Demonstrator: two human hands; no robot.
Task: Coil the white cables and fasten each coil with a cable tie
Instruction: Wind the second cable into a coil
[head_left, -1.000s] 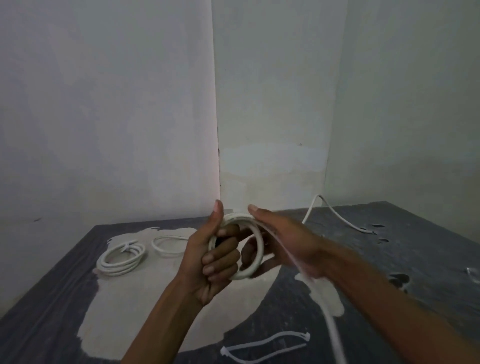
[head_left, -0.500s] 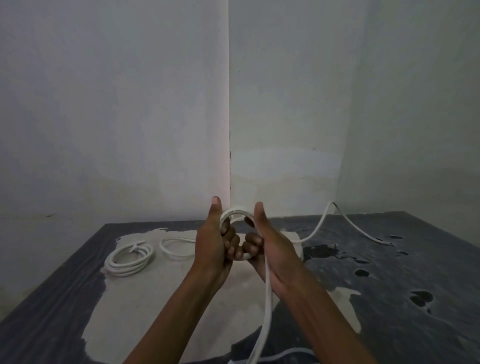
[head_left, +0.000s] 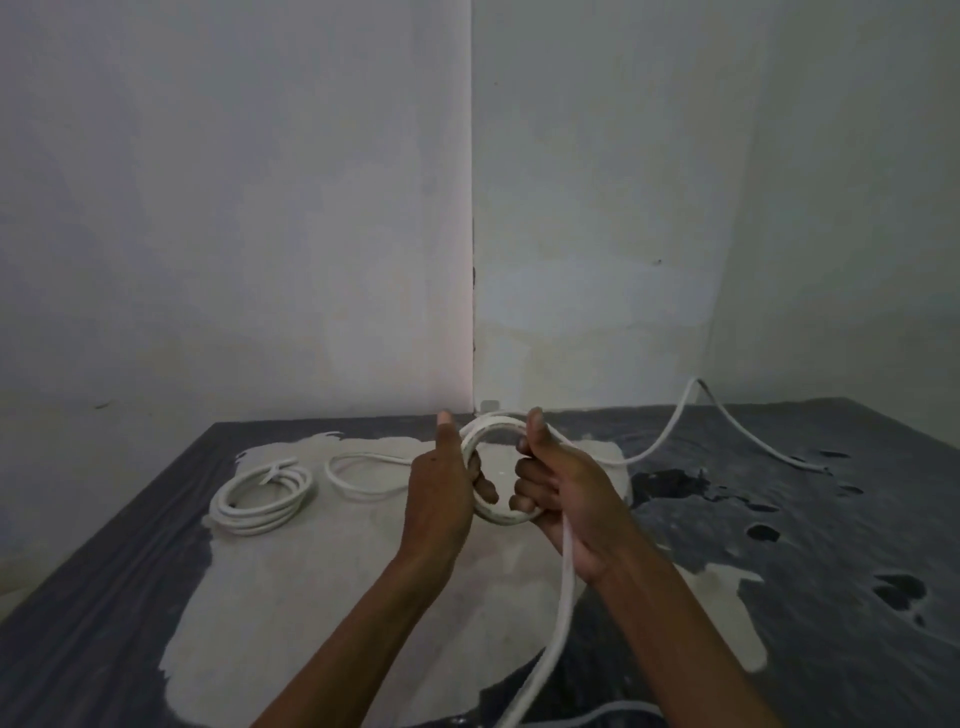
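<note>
white cable (head_left: 563, 587) is being wound into a small coil (head_left: 493, 467) held up in front of the person, above a dark table (head_left: 104, 597) with a large pale worn patch. the left hand (head_left: 441, 499) grips the left side of the coil, fingers curled through the ring and thumb pointing up. the right hand (head_left: 563, 488) is closed around the right side, thumb up against the top of the loop. both hands are wrapped tight on the coil, with the loop standing roughly upright between them. one length of the cable runs down from the right hand toward the bottom edge of the view. another length arcs away to the right, rising near the wall and dropping onto the far side of the table.

on the table to the left lies a finished coil (head_left: 262, 496) of several turns, with a cable tie (head_left: 275, 470) fastened across its far side. just beside it, nearer the hands, lies a loose single loop (head_left: 358, 475) of white cable. pale walls meet in a corner behind the table.
</note>
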